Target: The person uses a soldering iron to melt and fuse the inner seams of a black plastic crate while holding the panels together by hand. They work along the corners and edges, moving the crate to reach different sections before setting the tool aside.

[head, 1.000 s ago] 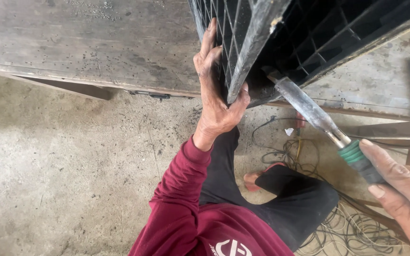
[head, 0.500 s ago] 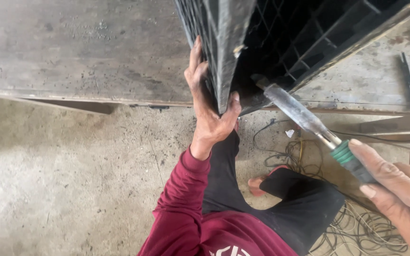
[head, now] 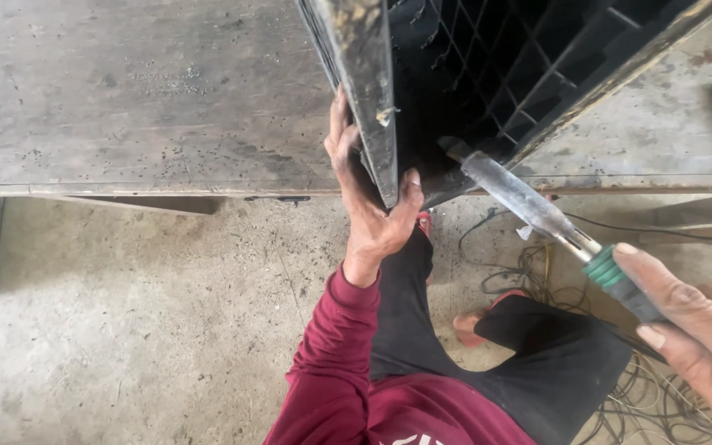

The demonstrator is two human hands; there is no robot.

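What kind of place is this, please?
Probably a small workshop or repair yard. A worn, stained workbench stands on a rough concrete floor, loose wires lie tangled on it, and the right hand holds a chisel.

Worn workbench (head: 142, 107) (black grid frame (head: 529, 66) atop)

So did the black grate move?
Yes. The grate, gripped by the left hand, slid right along the table edge; the camera shifted too.
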